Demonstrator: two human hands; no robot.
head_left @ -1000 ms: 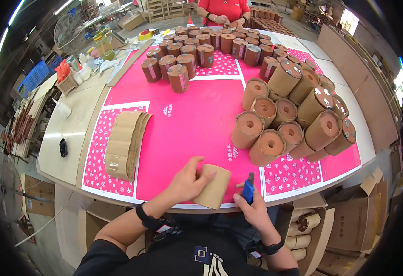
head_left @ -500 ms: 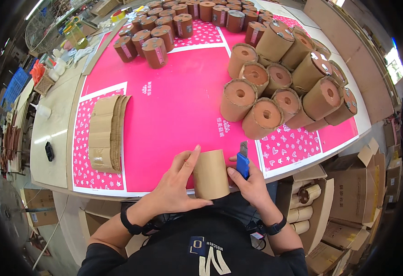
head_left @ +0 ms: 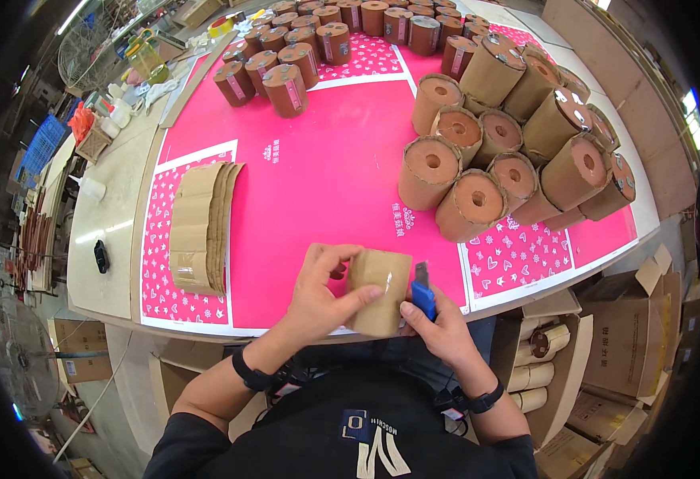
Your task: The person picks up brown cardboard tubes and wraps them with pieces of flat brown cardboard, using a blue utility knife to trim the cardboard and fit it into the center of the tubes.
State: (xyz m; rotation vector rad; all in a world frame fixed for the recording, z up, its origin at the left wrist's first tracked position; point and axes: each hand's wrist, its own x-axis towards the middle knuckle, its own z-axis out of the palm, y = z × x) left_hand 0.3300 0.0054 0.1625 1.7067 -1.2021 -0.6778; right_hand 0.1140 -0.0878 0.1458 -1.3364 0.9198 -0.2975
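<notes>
A tan paper-wrapped cylinder (head_left: 382, 275) is held up at the table's near edge, tilted slightly, with a shiny streak on its side. My left hand (head_left: 328, 289) is closed on it from the left, thumb pressed across its front and fingers at its upper left. Just to the right, my right hand (head_left: 438, 323) grips a blue box cutter (head_left: 423, 300), its metal blade out and pointing away from me. The right fingertips lie close to the cylinder's lower right side; whether they touch it I cannot tell.
Cardboard-wrapped cylinders (head_left: 471, 206) with holed brown ends crowd the right of the pink-covered table (head_left: 326, 176). Several bare brown cylinders (head_left: 286, 89) stand at the back. Stacked corrugated cardboard pieces (head_left: 198, 231) lie at left. An open carton (head_left: 567, 375) of cylinders sits below, right.
My left hand has gone from spread along the cylinder's left side to gripping it, thumb over its front. The cylinder has turned, showing a shiny streak. The box cutter stays in my right hand.
</notes>
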